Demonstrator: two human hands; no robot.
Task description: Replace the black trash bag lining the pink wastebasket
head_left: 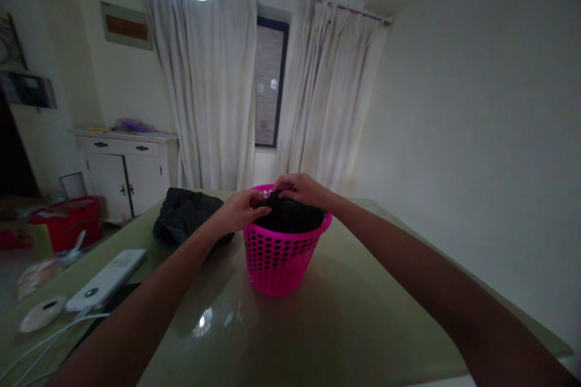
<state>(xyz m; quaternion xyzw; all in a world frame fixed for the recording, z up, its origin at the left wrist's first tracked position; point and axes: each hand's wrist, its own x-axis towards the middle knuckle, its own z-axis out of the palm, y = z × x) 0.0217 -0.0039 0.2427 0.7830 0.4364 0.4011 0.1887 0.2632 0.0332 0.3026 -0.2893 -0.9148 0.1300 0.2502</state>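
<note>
Spreading across the lower half of the view, the glossy greenish tabletop (pixel 345 314) carries everything in reach, and pale curtains (pixel 213 102) hang behind it on either side of a dark window (pixel 269 84). A white cabinet (pixel 127 172) stands against the left wall. On the tabletop, left of centre, lies a crumpled black bag (pixel 181 214), and nearer the left edge a long white device (pixel 106 280) rests beside a round white puck (pixel 43 313) with white cables (pixel 49 341) trailing toward the near edge. Near the middle of the tabletop stands a pink perforated basket (pixel 280 257), upright, with dark cloth (pixel 290 217) filling it up to the rim. Both hands meet over the basket's far rim. The left hand (pixel 240 210) is closed on the near-left end of the dark cloth, fingers curled around a fold. The right hand (pixel 302 188) lies on top of the same cloth, fingers bent down and pinching it, touching the left hand's fingertips.
</note>
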